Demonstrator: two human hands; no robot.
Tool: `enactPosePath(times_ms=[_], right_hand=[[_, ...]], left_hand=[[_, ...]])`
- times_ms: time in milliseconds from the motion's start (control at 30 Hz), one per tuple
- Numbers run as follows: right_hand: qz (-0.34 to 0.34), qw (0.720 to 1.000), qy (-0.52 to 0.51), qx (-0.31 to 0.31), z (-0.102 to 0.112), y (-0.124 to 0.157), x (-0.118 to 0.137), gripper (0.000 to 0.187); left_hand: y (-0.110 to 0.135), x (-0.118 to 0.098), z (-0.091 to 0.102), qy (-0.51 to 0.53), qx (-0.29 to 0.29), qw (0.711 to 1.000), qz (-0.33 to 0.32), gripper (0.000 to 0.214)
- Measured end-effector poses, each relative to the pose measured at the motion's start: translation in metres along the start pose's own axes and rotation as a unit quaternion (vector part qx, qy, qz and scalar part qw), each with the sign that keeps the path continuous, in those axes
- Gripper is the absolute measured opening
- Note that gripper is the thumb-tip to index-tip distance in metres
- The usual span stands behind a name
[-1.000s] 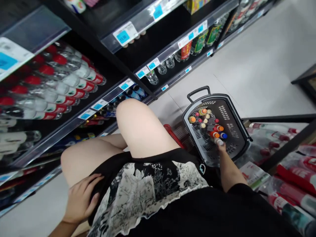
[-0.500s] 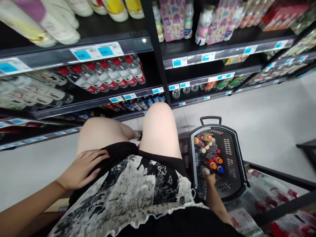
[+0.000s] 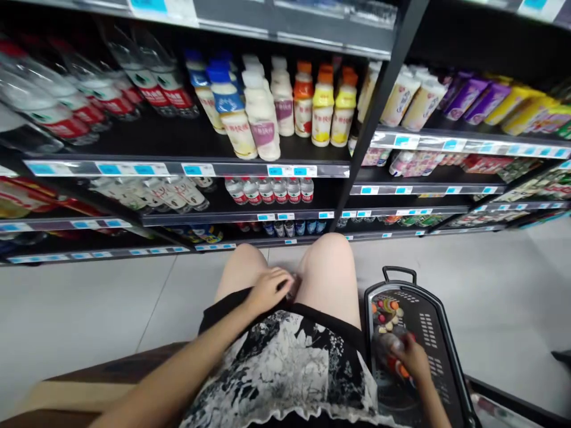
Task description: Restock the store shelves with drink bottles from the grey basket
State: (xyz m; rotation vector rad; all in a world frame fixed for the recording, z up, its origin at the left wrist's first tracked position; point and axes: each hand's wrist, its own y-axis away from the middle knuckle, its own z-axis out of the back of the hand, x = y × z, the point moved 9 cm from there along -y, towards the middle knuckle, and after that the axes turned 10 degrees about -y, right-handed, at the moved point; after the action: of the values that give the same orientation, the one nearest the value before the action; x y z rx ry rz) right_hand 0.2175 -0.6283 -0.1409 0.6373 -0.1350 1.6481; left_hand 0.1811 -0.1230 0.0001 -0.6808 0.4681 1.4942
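My right hand (image 3: 413, 355) reaches into a black shopping basket (image 3: 446, 324) on the floor at my right. Its fingers are closed on a bottle (image 3: 392, 343) with a pale cap, blurred by motion. Around it in the basket stand several small bottles with orange, red and cream caps (image 3: 389, 326). My left hand (image 3: 271, 290) rests between my knees over the hem of my black shorts, fingers loosely bent and slightly apart, holding nothing.
Dark store shelves stand ahead, with milk-drink bottles (image 3: 259, 113), red-labelled water bottles (image 3: 267, 191) and purple packs (image 3: 466, 98). Price tags line their edges. A low dark-framed rack (image 3: 513, 398) is behind the basket at lower right.
My view has tilted up, showing more shelves. My left hand has moved from my left thigh to between my knees. My right hand has shifted farther forward inside the basket with the bottle.
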Motion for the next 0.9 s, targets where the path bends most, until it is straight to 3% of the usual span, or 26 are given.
enactPosePath(times_ms=[67,100,167,300,400,467,533,600,667,733,800,900], right_hand=[[0.022,1.000,0.002,-0.002,0.040,-0.012,0.042,0.025],[0.049,0.999,0.014,-0.009,0.061,-0.015,0.070,0.024],[0.086,0.993,0.045,-0.066,0.108,-0.014,0.128,0.027],[0.196,0.955,-0.026,-0.220,0.181,0.016,0.241,0.032],[0.256,0.899,-0.133,-0.329,0.205,0.048,0.296,0.030],[0.285,0.867,-0.230,-0.338,0.204,0.057,0.323,0.028],[0.308,0.851,-0.313,-0.289,0.192,0.053,0.351,0.023],[0.320,0.858,-0.341,-0.215,0.175,0.041,0.380,0.018],[0.313,0.877,-0.333,-0.149,0.158,0.028,0.402,0.017],[0.292,0.892,-0.331,-0.100,0.142,0.015,0.416,0.019],[0.269,0.894,-0.352,-0.063,0.129,0.004,0.425,0.023],[0.222,0.883,-0.411,-0.036,0.112,-0.010,0.429,0.032]], left_hand=[[-0.013,-0.012,-0.016,0.151,-0.065,0.985,0.059,0.020],[-0.015,-0.019,-0.026,0.176,-0.083,0.978,0.071,0.024],[-0.013,-0.023,-0.045,0.250,-0.093,0.959,0.097,0.022],[0.000,0.011,-0.071,0.459,-0.060,0.864,0.197,0.024],[0.000,0.027,-0.074,0.533,-0.014,0.818,0.217,0.044],[-0.003,0.019,-0.077,0.580,0.040,0.788,0.203,0.056],[-0.001,-0.003,-0.082,0.616,0.113,0.760,0.173,0.068],[0.010,-0.035,-0.091,0.642,0.229,0.721,0.124,0.085],[0.033,-0.068,-0.101,0.640,0.382,0.664,0.059,0.098],[0.058,-0.084,-0.105,0.624,0.488,0.610,0.013,0.101],[0.066,-0.081,-0.103,0.630,0.498,0.596,0.005,0.097],[0.055,-0.062,-0.096,0.665,0.427,0.613,0.018,0.094]])
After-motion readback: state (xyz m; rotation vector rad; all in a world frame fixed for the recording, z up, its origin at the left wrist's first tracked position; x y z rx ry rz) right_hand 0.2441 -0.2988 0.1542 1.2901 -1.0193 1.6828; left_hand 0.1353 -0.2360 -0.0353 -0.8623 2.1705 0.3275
